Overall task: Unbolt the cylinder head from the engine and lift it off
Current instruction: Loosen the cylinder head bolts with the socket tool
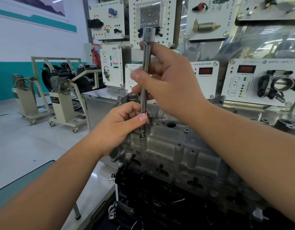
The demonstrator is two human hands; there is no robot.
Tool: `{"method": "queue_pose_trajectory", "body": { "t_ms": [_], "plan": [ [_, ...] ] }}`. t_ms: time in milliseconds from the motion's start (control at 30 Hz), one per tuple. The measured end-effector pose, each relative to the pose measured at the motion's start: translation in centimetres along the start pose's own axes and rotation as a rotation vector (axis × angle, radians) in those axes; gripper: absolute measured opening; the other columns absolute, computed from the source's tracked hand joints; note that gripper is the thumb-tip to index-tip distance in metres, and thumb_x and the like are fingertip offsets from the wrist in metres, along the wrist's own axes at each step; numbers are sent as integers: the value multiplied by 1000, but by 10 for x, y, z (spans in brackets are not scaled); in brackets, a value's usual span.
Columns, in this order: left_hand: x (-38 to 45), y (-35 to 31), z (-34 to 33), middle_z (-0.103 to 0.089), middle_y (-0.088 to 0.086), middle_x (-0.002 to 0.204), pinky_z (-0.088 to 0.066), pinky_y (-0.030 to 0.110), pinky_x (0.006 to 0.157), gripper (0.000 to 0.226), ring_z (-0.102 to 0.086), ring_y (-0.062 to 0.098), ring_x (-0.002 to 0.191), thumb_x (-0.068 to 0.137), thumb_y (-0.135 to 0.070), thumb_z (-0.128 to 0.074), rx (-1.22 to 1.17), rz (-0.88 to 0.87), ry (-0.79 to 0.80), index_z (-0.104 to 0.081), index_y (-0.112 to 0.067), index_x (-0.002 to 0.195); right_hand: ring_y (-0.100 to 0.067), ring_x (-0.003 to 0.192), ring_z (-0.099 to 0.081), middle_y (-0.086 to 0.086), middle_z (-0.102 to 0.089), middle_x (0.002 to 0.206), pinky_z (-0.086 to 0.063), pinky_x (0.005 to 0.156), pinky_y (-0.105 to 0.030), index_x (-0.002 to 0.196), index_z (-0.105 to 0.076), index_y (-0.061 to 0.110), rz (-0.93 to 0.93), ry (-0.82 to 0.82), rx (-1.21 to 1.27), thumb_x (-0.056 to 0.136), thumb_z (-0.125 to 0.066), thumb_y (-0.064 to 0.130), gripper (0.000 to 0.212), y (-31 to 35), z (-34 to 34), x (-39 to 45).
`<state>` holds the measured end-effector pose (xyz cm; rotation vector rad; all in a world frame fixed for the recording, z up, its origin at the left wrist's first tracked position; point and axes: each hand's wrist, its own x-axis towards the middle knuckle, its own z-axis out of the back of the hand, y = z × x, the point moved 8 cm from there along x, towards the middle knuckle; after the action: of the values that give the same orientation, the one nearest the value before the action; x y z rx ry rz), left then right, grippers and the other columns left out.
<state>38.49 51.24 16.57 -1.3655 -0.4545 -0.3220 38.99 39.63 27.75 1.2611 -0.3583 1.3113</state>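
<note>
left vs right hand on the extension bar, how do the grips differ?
The left hand pinches the extension bar at its bottom end, just above the cylinder head; the right hand holds it mid-shaft. The left comes in from below and left, the right from the right. Both keep the bar near upright.

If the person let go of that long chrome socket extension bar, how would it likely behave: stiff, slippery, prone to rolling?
The extension bar looks like polished solid metal, so probably rigid and heavy for its thickness. Its glossy shaft may be slippery, which could be why the right hand and left hand both hold it. Being round, it would likely roll if laid down.
</note>
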Motion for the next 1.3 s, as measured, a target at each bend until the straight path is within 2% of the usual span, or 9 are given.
{"method": "queue_pose_trajectory", "body": {
  "t_ms": [167, 367, 467, 667, 800, 900, 967, 1133, 1300],
  "plan": [
    [-3, 2, -1, -75, -6, 92, -56, 21, 75, 20, -70, 6, 87, 87, -43, -62, -34, 50, 51, -78, -39, 97, -9, 77, -76, 3, -76, 96, -63, 73, -32, 116, -41, 45, -57, 137, 24, 103, -51, 13, 36, -3, -10, 1],
    [0, -2, -2, -72, -5, 85, -55, 22, 74, 7, -66, 7, 78, 82, -39, -68, -27, 3, 33, -74, -36, 86, -10, 74, -75, -2, -72, 86, -64, 68, -35, 130, -58, 22, -43, 5, -21, 97, -64, 14, 34, -5, 0, 0],
    [-1, -2, -3, -72, -7, 85, -54, 18, 72, 14, -68, 5, 79, 85, -44, -64, 0, 7, 30, -75, -37, 89, -9, 74, -76, -5, -74, 86, -64, 66, -39, 120, -55, 30, -35, 23, -11, 98, -62, 9, 31, -4, -1, 1],
    [-2, 0, -2, -74, -6, 90, -56, 21, 74, 20, -69, 7, 84, 85, -46, -62, -46, 43, 33, -77, -37, 94, -7, 74, -75, 1, -74, 91, -57, 63, -19, 121, -48, 33, -39, 60, 3, 99, -58, 7, 35, -3, -5, 0],
    [-1, -2, -4, -71, -5, 87, -54, 22, 74, 11, -65, 9, 81, 84, -43, -64, -39, 4, 20, -73, -36, 87, -9, 72, -75, -1, -75, 93, -60, 64, -23, 120, -50, 32, -34, 44, 4, 96, -65, 9, 36, -2, -2, 0],
    [-2, -2, -4, -72, -4, 89, -55, 23, 75, 13, -67, 10, 85, 88, -41, -62, -48, 16, 33, -75, -37, 90, -8, 78, -76, 5, -77, 99, -58, 61, -20, 118, -49, 39, -63, 144, 33, 100, -58, 9, 36, -1, -8, 0],
    [-4, -1, -4, -74, -2, 92, -57, 24, 74, 20, -70, 12, 88, 96, -35, -57, -62, 40, 54, -77, -35, 93, -8, 78, -76, 5, -76, 99, -62, 66, -28, 118, -46, 41, -72, 168, 3, 102, -53, 11, 35, -2, -12, -1],
    [-2, -3, -4, -73, -2, 88, -57, 26, 74, 10, -68, 12, 82, 87, -38, -66, -75, 26, 31, -75, -34, 89, -10, 74, -75, -2, -75, 94, -63, 70, -31, 134, -54, 17, -66, 68, -35, 100, -61, 14, 36, -6, -4, -1],
    [-3, -1, -4, -74, -5, 89, -55, 22, 74, 16, -69, 8, 84, 85, -46, -62, -32, 17, 16, -75, -38, 91, -8, 73, -75, 3, -75, 93, -62, 65, -27, 118, -46, 34, -53, 77, -24, 101, -55, 9, 32, -2, -4, 0]
  ]
}}
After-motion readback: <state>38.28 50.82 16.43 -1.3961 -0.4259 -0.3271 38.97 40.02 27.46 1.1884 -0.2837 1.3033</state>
